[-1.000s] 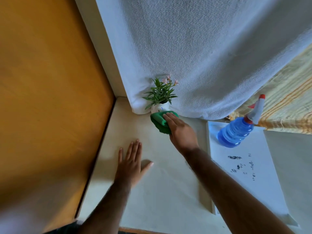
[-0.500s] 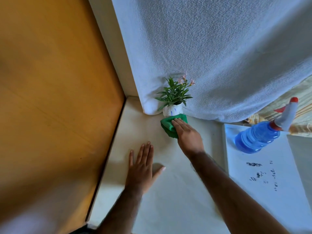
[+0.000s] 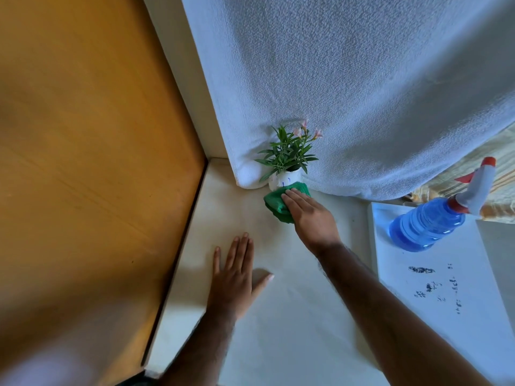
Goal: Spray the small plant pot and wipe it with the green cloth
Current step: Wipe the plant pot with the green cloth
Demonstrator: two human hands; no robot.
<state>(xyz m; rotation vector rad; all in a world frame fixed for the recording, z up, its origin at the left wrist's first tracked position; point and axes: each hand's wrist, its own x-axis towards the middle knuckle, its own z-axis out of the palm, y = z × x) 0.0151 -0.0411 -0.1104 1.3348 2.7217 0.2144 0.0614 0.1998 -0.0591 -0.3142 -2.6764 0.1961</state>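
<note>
A small white plant pot point(image 3: 281, 179) with green leaves and pink flowers stands at the back of the pale table point(image 3: 278, 316), against a hanging white towel. My right hand point(image 3: 309, 215) presses the green cloth point(image 3: 278, 203) against the pot's front and lower side. The cloth hides the pot's base. My left hand point(image 3: 237, 277) lies flat on the table, fingers apart, well in front of the pot and holding nothing. A blue spray bottle point(image 3: 429, 224) with a white and red trigger head stands to the right.
The white towel point(image 3: 362, 93) hangs behind the pot. An orange wooden panel point(image 3: 83, 162) bounds the table on the left. The spray bottle stands on a white board point(image 3: 434, 288) with dark marks at the right. Striped yellow fabric point(image 3: 479, 157) shows behind the bottle.
My right hand with the cloth has shifted a little on the pot's front, and more of the white pot shows above the cloth than a second ago. The left hand stays flat. The view has shifted slightly.
</note>
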